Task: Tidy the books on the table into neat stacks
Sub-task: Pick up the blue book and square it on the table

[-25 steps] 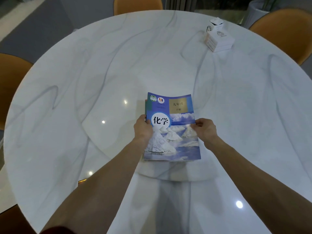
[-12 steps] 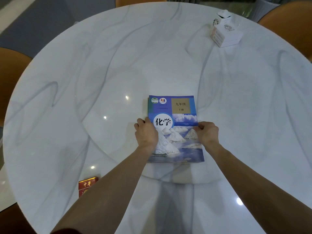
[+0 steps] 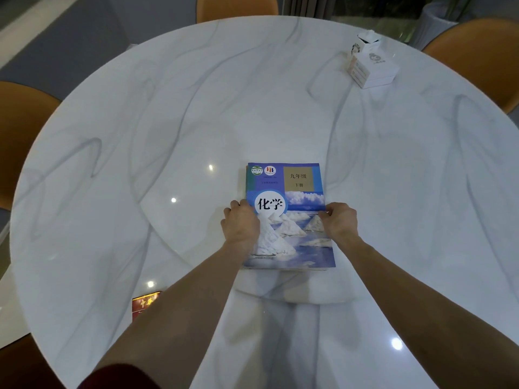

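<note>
A stack of books (image 3: 295, 220) lies flat near the middle of the round white marble table (image 3: 140, 136). Its top book has a blue cover with white mounds and Chinese characters; edges of other books show under it at the left and bottom. My left hand (image 3: 241, 224) rests on the stack's left edge, fingers curled over the cover. My right hand (image 3: 340, 221) grips the right edge, thumb on the cover.
A small red box (image 3: 144, 304) lies near the table's front left edge, partly behind my left forearm. White boxes (image 3: 372, 67) stand at the far right. Orange chairs (image 3: 477, 57) ring the table.
The book stack has settled flat and squared up on the table. My left hand slid from the edge onto the cover. The view shifted, so the red box now shows.
</note>
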